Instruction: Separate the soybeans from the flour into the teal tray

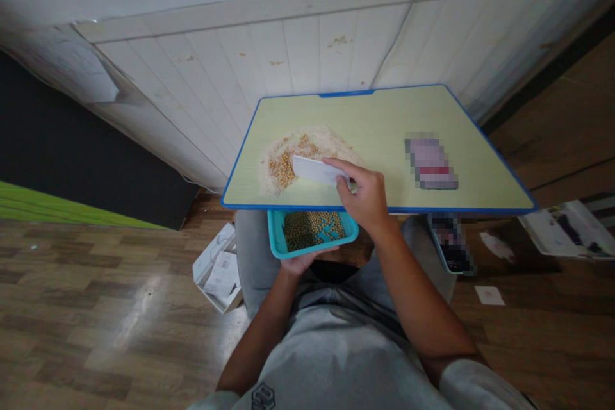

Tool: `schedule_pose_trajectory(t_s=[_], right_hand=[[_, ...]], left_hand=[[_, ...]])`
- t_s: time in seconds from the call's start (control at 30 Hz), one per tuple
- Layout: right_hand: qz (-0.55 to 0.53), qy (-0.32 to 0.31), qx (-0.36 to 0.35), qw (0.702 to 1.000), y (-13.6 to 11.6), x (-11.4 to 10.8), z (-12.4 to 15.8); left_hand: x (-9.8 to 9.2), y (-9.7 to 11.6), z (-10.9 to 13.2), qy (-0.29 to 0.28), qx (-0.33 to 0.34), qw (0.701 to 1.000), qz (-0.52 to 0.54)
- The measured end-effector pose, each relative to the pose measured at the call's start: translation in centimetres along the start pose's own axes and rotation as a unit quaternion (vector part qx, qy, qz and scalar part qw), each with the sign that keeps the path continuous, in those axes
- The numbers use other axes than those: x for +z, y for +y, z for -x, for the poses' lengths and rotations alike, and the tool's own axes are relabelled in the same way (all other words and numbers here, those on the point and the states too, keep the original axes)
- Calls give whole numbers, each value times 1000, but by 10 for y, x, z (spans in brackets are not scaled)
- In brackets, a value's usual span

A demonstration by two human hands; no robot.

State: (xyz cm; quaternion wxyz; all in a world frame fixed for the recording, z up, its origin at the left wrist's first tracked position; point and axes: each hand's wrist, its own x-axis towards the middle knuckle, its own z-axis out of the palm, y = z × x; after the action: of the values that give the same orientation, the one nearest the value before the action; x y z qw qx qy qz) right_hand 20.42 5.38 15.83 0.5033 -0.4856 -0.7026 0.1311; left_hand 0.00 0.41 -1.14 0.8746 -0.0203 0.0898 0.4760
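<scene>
In my right hand (pixel 364 195) is a flat white card-like piece (pixel 314 170), pinched at its right end. The piece stands on edge against soybean-like yellow beans (pixel 282 170) on the table (pixel 384 115). Pale grains that look like rice (pixel 329 139) lie spread around and behind the beans. Below the table's front edge, my left hand (pixel 300 262) holds a turquoise plastic basket (pixel 314 248) from underneath, its fingers mostly hidden. Yellow beans (pixel 312 225) cover most of the basket's bottom.
A blurred-out flat pinkish object (pixel 431 163) lies on the table's right side. Another blurred dark object (pixel 450 243) rests by my right thigh. An open white box (pixel 221 275) stands on the floor at left. A panelled wall (pixel 307 57) rises behind the table.
</scene>
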Motion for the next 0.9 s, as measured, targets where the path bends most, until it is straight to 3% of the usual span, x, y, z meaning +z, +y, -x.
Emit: schedule_pose_trajectory(t_s=[0.9], right_hand=[[12, 6, 25, 1000, -3, 2, 0]], left_hand=[[4, 0, 2, 2, 2, 1000, -21]])
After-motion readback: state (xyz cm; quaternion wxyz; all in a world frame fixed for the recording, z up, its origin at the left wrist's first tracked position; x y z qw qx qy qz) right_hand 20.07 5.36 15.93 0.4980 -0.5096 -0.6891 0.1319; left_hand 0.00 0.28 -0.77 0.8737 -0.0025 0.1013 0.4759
